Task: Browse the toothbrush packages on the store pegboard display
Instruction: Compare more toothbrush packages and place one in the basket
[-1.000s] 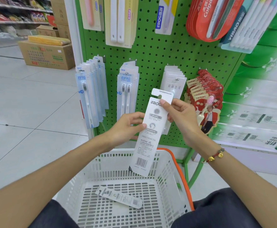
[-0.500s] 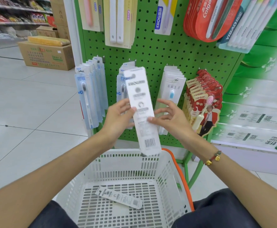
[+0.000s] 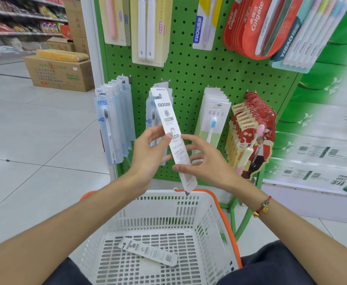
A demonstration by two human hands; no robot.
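White slotted basket (image 3: 164, 204), orange handle, nearest to viewer between the knees. Contents: one white FROG pkg (image 3: 148, 252) lying flat on basket floor, slanted, barcode end toward right wall. Nothing else seen in it.

Above basket's far rim: held toothbrush pkg (image 3: 173, 140), white, near upright, top leaning left, bottom tip just over the rim. Left hand (image 3: 148, 159) grips its left edge at mid-height, thumb on the printed face, fingers (image 3: 164, 159) curled behind. Right hand (image 3: 203, 163) pinches lower right edge w/ thumb; index touches the edge higher up, other fingers loosely bent behind. Beaded bracelet (image 3: 262, 206) on right wrist.

Behind: green pegboard (image 3: 189, 75). Lower row on hooks, L to R: blue-tinted packs (image 3: 115, 124); stack partly hidden by held pkg; white/green packs (image 3: 212, 120); red canban packs (image 3: 250, 132). Upper row: yellow card packs (image 3: 148, 29), red Colgate packs (image 3: 250, 27).

Far left on floor: cardboard carton (image 3: 59, 73).
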